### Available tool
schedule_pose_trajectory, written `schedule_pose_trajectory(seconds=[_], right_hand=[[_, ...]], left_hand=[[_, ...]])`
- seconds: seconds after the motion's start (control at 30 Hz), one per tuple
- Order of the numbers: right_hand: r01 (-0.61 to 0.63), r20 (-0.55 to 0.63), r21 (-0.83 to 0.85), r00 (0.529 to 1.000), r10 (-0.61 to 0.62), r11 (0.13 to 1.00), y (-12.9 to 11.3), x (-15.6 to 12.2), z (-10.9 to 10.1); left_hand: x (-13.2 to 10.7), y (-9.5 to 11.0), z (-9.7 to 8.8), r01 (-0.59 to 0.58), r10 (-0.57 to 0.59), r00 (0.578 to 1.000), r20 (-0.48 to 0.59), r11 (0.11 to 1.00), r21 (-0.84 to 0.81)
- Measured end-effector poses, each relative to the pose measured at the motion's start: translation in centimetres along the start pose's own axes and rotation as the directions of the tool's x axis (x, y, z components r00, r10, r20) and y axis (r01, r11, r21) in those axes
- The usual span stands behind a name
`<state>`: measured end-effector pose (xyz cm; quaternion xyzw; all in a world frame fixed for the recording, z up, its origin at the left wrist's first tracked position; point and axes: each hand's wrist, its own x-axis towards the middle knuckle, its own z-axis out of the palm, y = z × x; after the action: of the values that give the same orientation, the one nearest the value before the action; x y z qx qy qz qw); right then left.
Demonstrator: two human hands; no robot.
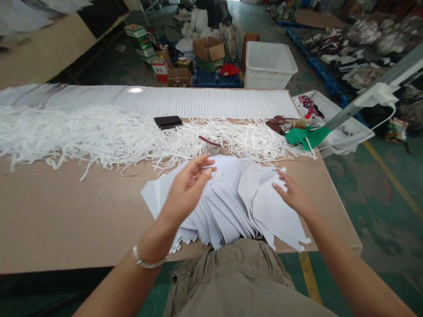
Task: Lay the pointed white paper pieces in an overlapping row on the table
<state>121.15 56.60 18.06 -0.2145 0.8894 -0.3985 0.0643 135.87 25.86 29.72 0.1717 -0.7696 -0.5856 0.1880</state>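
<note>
A fanned pile of white cut fabric pieces (228, 207) lies at the table's near edge, against my clothing. Over its left part hovers my left hand (188, 187), fingers loosely bent, a gap between thumb and fingertips, and no object visible in it. My right hand (292, 193) is at the pile's right side with thumb and fingers apart. Whether its fingertips touch the top piece I cannot tell. Just beyond the pile, a thin dark red tool (209, 141) rests on a long heap of white strips (99, 132).
A long row of stacked white pieces (198, 101) runs along the table's (66, 211) far side. A dark folded item (168, 122) lies before it. On the right are a metal post (360, 103), green cloth (307, 137) and a white bin (346, 127). A large white tub (271, 66) stands beyond.
</note>
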Motion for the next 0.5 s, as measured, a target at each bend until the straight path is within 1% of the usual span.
schedule_pose_trajectory(seconds=[0.03,0.07,0.13,0.17,0.2,0.23,0.27,0.33,0.4,0.43,0.5], right_hand=[[-0.094,0.107,-0.017,0.99,0.095,0.995,2.3,-1.6,1.7],[-0.119,0.219,-0.048,0.968,0.127,0.992,4.4,-3.4,3.3],[-0.071,0.401,-0.132,0.909,0.118,0.989,7.6,-7.0,6.0],[-0.053,0.455,-0.173,0.881,0.128,0.983,8.6,-8.5,7.0],[-0.036,0.485,-0.212,0.864,0.137,0.977,9.3,-9.7,7.9],[-0.022,0.495,-0.245,0.857,0.145,0.969,9.8,-10.5,8.6],[-0.009,0.488,-0.271,0.861,0.145,0.963,10.2,-11.1,9.2],[0.029,0.455,-0.295,0.883,0.114,0.955,11.1,-11.7,10.2],[0.085,0.419,-0.279,0.907,0.042,0.956,12.3,-11.9,11.0],[0.116,0.401,-0.262,0.916,-0.001,0.958,12.9,-11.9,11.4],[0.169,0.352,-0.221,0.932,-0.083,0.961,14.1,-11.9,12.1]], left_hand=[[0.2,-1.5,1.7,0.031,-0.032,0.997,0.065,0.999,0.014],[0.5,-3.1,3.7,0.057,-0.061,0.992,0.113,0.997,0.044],[1.2,-5.7,7.8,0.071,-0.095,0.983,0.156,0.986,0.151],[1.5,-6.6,9.6,0.062,-0.098,0.982,0.163,0.975,0.213],[1.9,-7.2,11.2,0.041,-0.095,0.978,0.184,0.959,0.28],[2.3,-7.5,12.6,0.011,-0.09,0.973,0.212,0.938,0.346],[2.5,-7.5,13.7,-0.014,-0.091,0.969,0.229,0.908,0.419],[2.7,-7.3,15.1,-0.047,-0.123,0.956,0.268,0.834,0.55],[2.2,-7.2,15.7,-0.052,-0.193,0.931,0.311,0.772,0.634],[1.8,-7.2,15.8,-0.055,-0.217,0.92,0.327,0.755,0.654],[0.8,-7.6,15.5,-0.061,-0.225,0.913,0.341,0.75,0.659]])
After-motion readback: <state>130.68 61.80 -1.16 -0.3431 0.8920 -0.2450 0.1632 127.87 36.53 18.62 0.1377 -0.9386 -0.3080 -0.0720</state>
